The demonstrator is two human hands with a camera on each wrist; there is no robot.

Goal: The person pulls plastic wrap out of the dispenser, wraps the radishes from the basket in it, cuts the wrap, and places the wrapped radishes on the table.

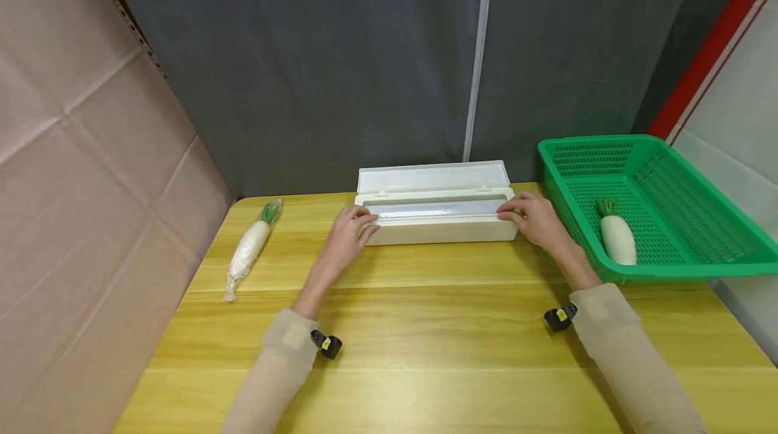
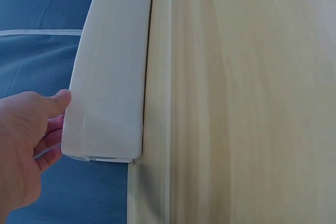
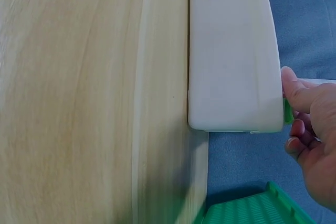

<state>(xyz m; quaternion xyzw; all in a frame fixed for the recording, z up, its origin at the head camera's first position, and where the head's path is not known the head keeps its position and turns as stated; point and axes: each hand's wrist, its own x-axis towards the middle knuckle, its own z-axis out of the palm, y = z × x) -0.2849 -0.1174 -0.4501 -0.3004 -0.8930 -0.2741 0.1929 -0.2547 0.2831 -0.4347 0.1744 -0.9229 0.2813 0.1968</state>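
Observation:
A white cling film dispenser box stands at the table's back edge, its lid raised. Inside lies a shiny roll of cling film. At the front left corner my left hand pinches the film edge between thumb and fingers. Opposite it, my right hand pinches the film at the front right corner. Both wrist views show the box front, with each thumb right at its upper edge; the film itself is hidden there.
To the left lies a white radish in clear film, its green leaf stubs pointing back. A green basket stands at the right with an unwrapped white radish inside. A grey curtain hangs behind the wooden table.

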